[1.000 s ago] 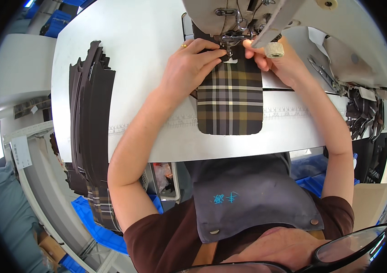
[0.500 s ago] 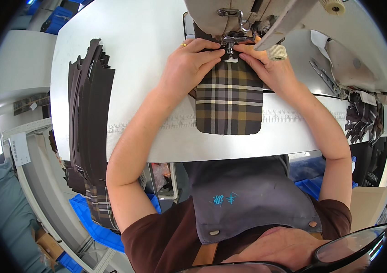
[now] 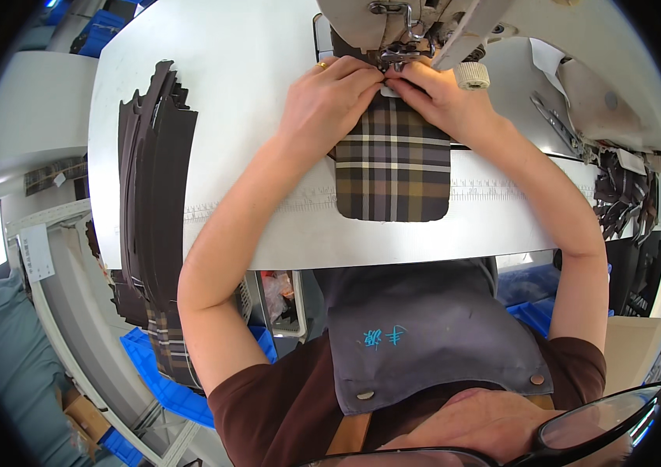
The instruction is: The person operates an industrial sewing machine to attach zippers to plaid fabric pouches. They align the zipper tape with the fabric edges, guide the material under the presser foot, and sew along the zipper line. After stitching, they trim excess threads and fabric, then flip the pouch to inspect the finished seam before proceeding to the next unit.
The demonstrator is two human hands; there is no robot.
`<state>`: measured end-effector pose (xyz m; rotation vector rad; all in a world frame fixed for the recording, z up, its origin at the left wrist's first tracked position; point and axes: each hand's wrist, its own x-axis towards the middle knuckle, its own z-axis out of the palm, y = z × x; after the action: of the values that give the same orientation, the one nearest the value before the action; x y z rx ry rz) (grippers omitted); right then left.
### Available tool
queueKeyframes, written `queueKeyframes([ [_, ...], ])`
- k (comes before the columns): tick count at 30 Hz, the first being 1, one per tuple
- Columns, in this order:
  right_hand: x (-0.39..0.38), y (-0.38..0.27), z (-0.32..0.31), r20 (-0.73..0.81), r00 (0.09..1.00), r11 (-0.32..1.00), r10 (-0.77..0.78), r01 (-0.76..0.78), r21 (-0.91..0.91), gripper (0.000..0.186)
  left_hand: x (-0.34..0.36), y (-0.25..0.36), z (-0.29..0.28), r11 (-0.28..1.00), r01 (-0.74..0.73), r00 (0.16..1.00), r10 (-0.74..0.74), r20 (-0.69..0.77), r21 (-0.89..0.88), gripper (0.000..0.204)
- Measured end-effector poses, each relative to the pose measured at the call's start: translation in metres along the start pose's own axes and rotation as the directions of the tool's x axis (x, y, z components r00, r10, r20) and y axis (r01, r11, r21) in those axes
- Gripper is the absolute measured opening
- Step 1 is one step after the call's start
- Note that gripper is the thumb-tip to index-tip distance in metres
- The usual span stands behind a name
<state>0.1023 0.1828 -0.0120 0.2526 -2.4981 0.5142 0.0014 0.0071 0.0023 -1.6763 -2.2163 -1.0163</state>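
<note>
A plaid fabric panel (image 3: pixel 392 175) in brown, grey and cream, with rounded near corners, lies flat under the sewing machine (image 3: pixel 369 27). My left hand (image 3: pixel 332 97) pinches its far end from the left, fingers bent together close to the presser foot (image 3: pixel 400 58). From the right, my right hand (image 3: pixel 451 97) grips the same end, thumb and forefinger closed. The fingertips of both hands nearly meet just in front of the foot and hide the needle area. Between them a small white piece (image 3: pixel 390 92) peeks out on the panel.
On the left of the white table (image 3: pixel 237 93) lies a stack of dark strips (image 3: pixel 155 171), hanging over the front edge. Scissors (image 3: pixel 552 121) and a bunch of dark scraps (image 3: pixel 622 194) are at the right. A blue bin (image 3: pixel 163 381) stands below, left.
Both hands have drawn closer together at the presser foot, the right moving left. The panel has slid slightly away from me, and the fingers now cover more of the needle area.
</note>
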Motion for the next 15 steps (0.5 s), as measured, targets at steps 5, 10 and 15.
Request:
queueKeyframes([
  [5, -0.013, -0.027, -0.042, 0.075, 0.975, 0.970, -0.211, 0.200, 0.138, 0.036, 0.001, -0.003, 0.000, 0.977, 0.142, 0.989, -0.145, -0.005, -0.159, 0.014],
  [10, -0.041, -0.064, -0.031, 0.172, 0.937, 0.953, -0.303, 0.297, 0.060, 0.035, 0.009, -0.002, -0.004, 0.860, 0.339, 0.941, -0.319, 0.117, -0.382, 0.012],
  [15, -0.019, -0.076, -0.002, -0.034, 0.988, 0.954, -0.152, 0.156, 0.256, 0.019, 0.020, -0.026, -0.016, 0.812, 0.338, 0.930, -0.211, 0.301, -0.475, 0.014],
])
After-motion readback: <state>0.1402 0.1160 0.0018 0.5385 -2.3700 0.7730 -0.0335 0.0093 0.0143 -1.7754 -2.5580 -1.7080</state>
